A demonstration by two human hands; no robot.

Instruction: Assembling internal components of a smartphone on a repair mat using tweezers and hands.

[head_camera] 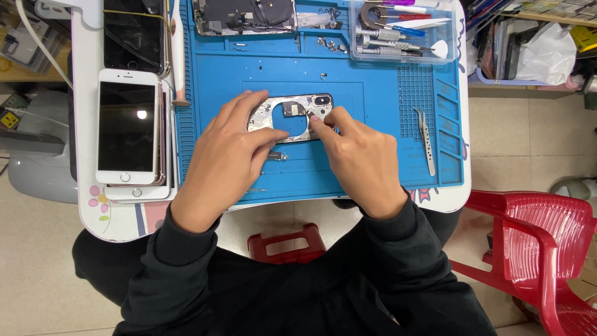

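Seen from above, a stripped phone housing lies mid-way on a blue repair mat. The left hand rests fingers spread on the housing, steadying it. The right hand pinches a small component at the housing's top. Tweezers lie to the right; white phones stack on the left.
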